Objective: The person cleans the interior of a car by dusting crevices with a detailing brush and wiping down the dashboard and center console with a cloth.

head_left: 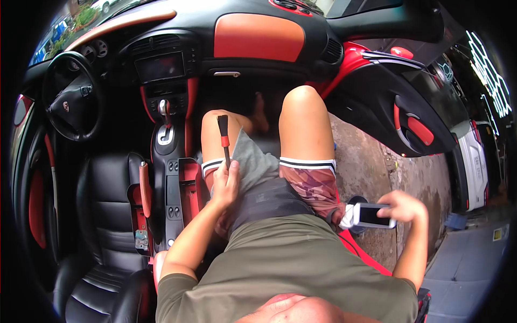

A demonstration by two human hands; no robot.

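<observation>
My left hand (226, 183) is closed around the handle of a detailing brush (225, 141), held upright above my left thigh. The brush has black bristles and a red collar. A grey cloth (253, 164) lies over my lap, just right of the brush. Out past my right thigh, my right hand (403, 207) grips one end of a white-framed phone (371, 215) with a dark screen. Its fingers reach over the screen edge. A crumpled white thing (348, 216) sits against the phone's other end; I cannot make out what it is.
I sit in a car's passenger seat. At left are the steering wheel (74, 97), black driver's seat (110, 204), gear lever (165, 110) and an open console compartment (189, 185). The dashboard (258, 36) is ahead. At right the door (393, 107) stands open over concrete ground (414, 177).
</observation>
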